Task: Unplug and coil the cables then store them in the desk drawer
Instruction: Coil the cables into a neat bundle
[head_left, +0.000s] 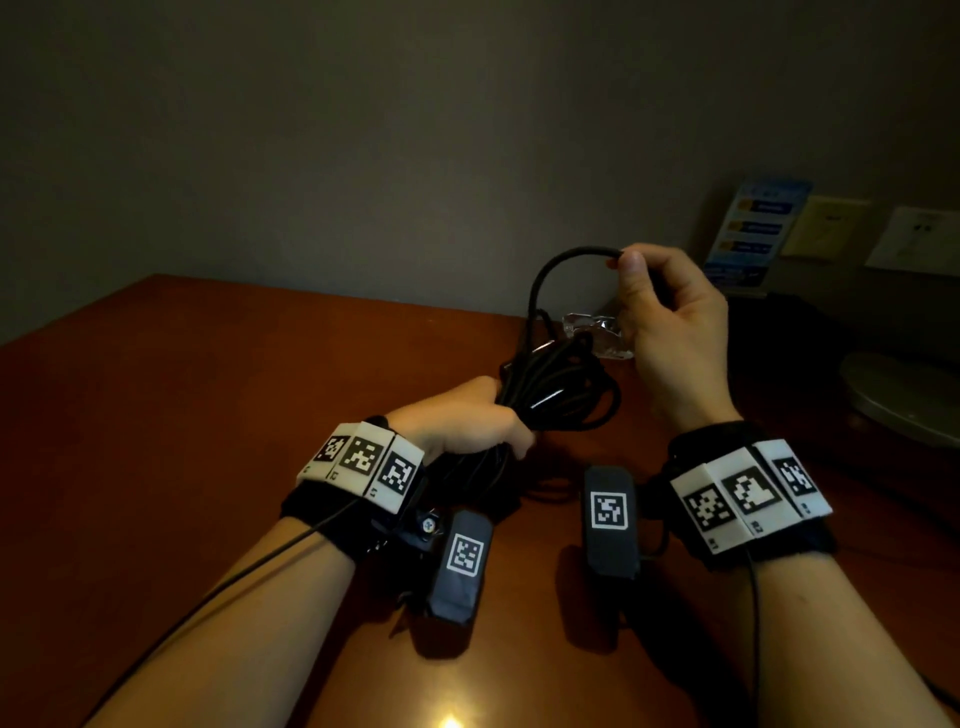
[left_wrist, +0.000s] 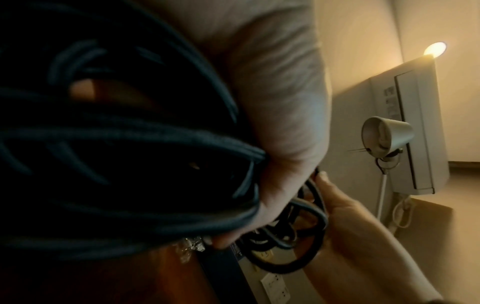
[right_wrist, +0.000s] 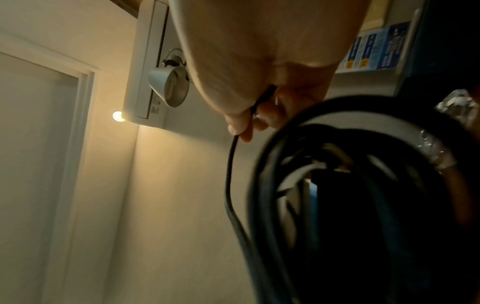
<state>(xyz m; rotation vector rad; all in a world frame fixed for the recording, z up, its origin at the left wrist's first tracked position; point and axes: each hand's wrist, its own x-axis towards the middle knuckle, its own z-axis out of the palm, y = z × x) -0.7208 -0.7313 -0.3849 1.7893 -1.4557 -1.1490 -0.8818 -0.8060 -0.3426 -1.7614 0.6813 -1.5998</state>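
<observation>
The left hand (head_left: 467, 421) sits near the middle of the head view, knuckles up, its fingers clenched around a thick bundle of black cable (head_left: 558, 387) held above the desk (head_left: 208, 415). From the wrist camera the loops of this coil (left_wrist: 130, 144) fill the frame from 9 o'clock inward, and the fingers (left_wrist: 272, 185) wrap around them at the centre.

The right hand (head_left: 670, 322) is raised at about 1 o'clock from the left hand, palm turned toward the person. Its thumb and forefinger pinch the loose strand of the same cable (head_left: 571, 254), which arcs up from the bundle and over to the fingertips. In the right wrist view the strand (right_wrist: 230, 174) drops from the pinching fingers (right_wrist: 244, 123) toward 6 o'clock, beside the coil at 4 o'clock.

Between the two hands, just behind the bundle, lies a crumpled clear plastic wrapper (head_left: 587, 325) on the desk. At 2 o'clock a blue leaflet (head_left: 753, 228) leans against the wall, with wall sockets (head_left: 919, 239) to its right. A round pale object (head_left: 904, 395) rests at 3 o'clock; its nature is unclear. The wrist views show a cone-shaped lamp (left_wrist: 387, 135) and a small lit bulb (left_wrist: 436, 48).
</observation>
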